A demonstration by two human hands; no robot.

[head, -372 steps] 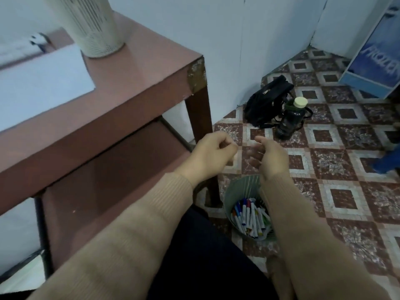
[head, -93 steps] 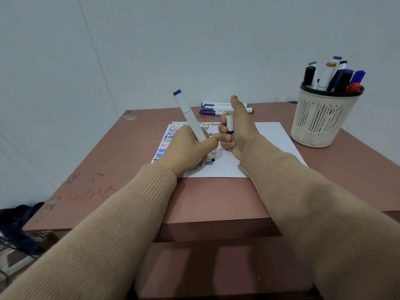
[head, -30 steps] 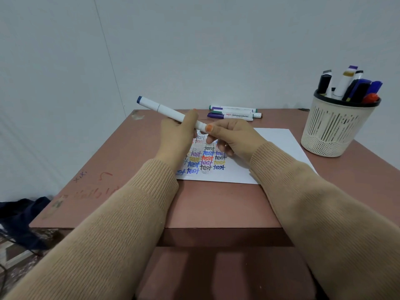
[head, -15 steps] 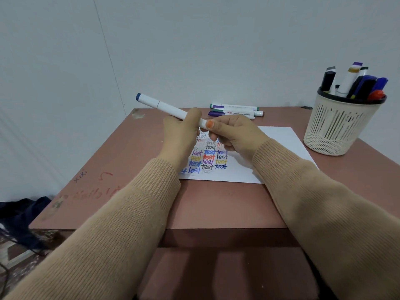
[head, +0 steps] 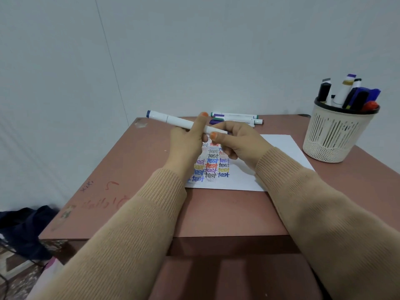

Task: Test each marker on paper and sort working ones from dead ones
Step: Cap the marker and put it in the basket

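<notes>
Change: I note the white marker with a blue end (head: 179,121), on the white sheet of paper (head: 279,148) three seconds ago, is now raised level above the bench (head: 216,213).
Left hand (head: 186,144): grips the barrel.
Right hand (head: 238,141): pinches the marker's other end, apparently recapping.
Meaning: I judge the test done; sorting is next.
</notes>
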